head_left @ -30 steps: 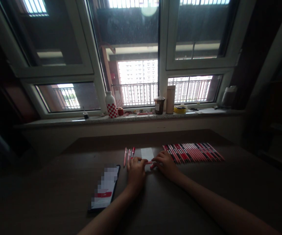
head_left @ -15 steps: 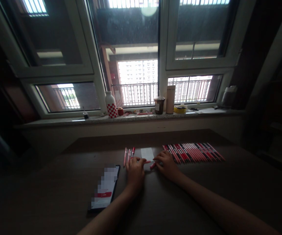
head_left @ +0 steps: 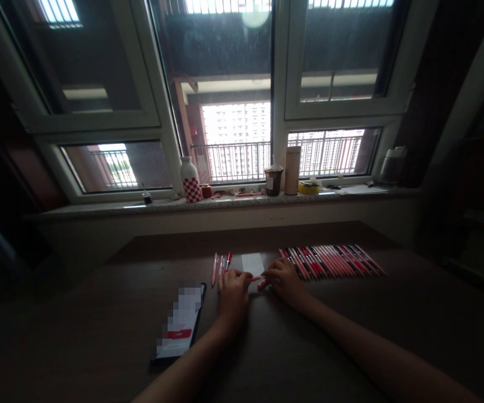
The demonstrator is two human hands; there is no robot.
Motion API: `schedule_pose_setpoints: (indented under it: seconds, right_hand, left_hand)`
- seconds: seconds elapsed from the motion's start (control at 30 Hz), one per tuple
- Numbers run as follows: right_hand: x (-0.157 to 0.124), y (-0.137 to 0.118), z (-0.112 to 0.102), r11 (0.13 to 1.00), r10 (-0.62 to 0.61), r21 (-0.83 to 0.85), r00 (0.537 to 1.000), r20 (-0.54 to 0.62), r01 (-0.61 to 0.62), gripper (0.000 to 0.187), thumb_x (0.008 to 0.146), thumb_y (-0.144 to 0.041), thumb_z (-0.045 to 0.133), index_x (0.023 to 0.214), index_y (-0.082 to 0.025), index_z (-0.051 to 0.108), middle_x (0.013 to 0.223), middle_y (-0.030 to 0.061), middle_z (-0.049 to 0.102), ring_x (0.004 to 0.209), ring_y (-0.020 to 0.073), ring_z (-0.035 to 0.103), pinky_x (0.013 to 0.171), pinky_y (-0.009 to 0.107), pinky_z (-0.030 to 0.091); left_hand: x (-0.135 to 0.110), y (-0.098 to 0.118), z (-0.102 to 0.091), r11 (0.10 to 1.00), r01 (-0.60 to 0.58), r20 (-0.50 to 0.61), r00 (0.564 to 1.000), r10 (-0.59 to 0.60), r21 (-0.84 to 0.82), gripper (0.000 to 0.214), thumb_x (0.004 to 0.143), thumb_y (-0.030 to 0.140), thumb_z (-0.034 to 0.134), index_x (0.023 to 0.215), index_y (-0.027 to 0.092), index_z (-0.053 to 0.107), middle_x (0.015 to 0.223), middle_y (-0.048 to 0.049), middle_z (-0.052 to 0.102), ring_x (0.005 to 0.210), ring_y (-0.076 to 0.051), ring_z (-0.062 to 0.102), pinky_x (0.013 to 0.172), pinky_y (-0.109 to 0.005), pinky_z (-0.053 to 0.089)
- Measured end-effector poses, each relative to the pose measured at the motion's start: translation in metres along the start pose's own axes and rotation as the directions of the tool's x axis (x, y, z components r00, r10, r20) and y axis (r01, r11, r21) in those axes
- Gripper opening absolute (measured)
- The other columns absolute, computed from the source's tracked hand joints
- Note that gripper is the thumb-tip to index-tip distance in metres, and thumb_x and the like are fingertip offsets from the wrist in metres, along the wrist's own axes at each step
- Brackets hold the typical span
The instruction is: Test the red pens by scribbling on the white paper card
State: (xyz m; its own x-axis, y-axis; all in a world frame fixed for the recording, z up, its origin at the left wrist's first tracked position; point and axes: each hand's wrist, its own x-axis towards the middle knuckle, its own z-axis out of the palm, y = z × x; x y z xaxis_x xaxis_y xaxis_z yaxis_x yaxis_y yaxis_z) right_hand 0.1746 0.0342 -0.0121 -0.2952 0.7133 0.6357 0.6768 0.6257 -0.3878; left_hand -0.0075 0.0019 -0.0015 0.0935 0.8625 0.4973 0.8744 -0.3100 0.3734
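My left hand [head_left: 233, 294] is closed on a pink pen [head_left: 254, 278], held nearly level with one end toward the right. From the other side, my right hand [head_left: 286, 282] pinches at that end, so the fingertips of both hands almost meet. A short pink piece like a pen cap [head_left: 263, 284] shows just under my right fingers; whether they grip it or it lies on the table I cannot tell. Behind the pen lies a small white paper [head_left: 252, 262]. A few pens [head_left: 214, 270], pink and red, lie beyond my left hand.
Right of the paper, a long row of pink, red and black pens [head_left: 334, 261] lies side by side on the dark table [head_left: 111, 313]. A phone [head_left: 183, 319] lies by my left forearm. A checkered bottle [head_left: 191, 180], a cup [head_left: 273, 180] and a tall flask [head_left: 292, 170] stand on the windowsill.
Both hands stay in nearly the same place. My left hand and the pen have shifted very slightly to the right, bringing the fingertips closer together.
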Motion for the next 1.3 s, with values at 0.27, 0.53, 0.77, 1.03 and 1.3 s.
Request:
schedule_pose_setpoints:
  seconds: [0.27,0.53,0.77,1.03,1.3]
  right_hand:
    - [0.0002,0.0013,0.0016,1.0,-0.017,0.002,1.0,0.012,0.017,0.013,0.08,-0.015,0.066,0.087,-0.024,0.074,0.082,0.0043,0.065,0.093,0.0224,0.049,0.084,0.037,0.038]
    - [-0.0001,0.0012,0.001,0.999,-0.049,-0.002,0.998,0.032,0.05,0.013,0.082,-0.018,0.065,0.089,-0.025,0.074,0.082,0.0045,0.064,0.092,0.0224,0.048,0.084,0.037,0.038]
    - [-0.0005,0.0021,0.0029,0.997,-0.077,0.024,0.997,0.019,0.076,0.015,0.083,-0.017,0.063,0.088,-0.026,0.075,0.081,0.0044,0.065,0.093,0.0223,0.048,0.085,0.038,0.038]
    - [-0.0003,0.0008,0.0014,0.996,-0.089,0.024,0.995,0.04,0.088,0.016,0.083,-0.017,0.063,0.089,-0.027,0.074,0.083,0.0043,0.065,0.094,0.0225,0.048,0.085,0.038,0.038]
    - [-0.0006,0.0,0.0009,0.998,-0.06,0.014,0.998,0.019,0.06,0.018,0.084,-0.02,0.063,0.096,-0.028,0.073,0.091,0.0056,0.064,0.097,0.0232,0.047,0.087,0.039,0.04]
  left_hand:
    - [0.0,-0.0003,0.0009,1.0,0.003,0.022,1.0,-0.003,0.009,0.02,0.089,0.029,0.048,0.095,0.024,0.067,0.094,-0.0041,0.058,0.094,-0.021,0.049,0.093,-0.039,0.034]
    - [0.0003,0.0,-0.0004,1.0,0.002,0.04,0.999,-0.002,0.009,0.017,0.087,0.033,0.052,0.09,0.026,0.067,0.093,-0.0031,0.059,0.094,-0.021,0.049,0.093,-0.04,0.033]
    - [0.0011,0.0023,-0.0035,1.0,0.01,0.082,0.997,-0.01,0.001,0.018,0.087,0.034,0.051,0.09,0.025,0.067,0.093,-0.0026,0.06,0.095,-0.021,0.051,0.095,-0.041,0.033]
    - [0.0004,0.0018,-0.003,1.0,-0.012,0.089,0.996,0.011,0.001,0.021,0.088,0.034,0.049,0.093,0.027,0.068,0.093,-0.0027,0.06,0.096,-0.021,0.052,0.096,-0.042,0.032]
    - [-0.0008,0.0055,-0.0056,1.0,0.0,0.059,0.998,0.0,-0.001,0.024,0.089,0.037,0.046,0.093,0.026,0.067,0.092,-0.0033,0.059,0.094,-0.021,0.05,0.096,-0.044,0.031]
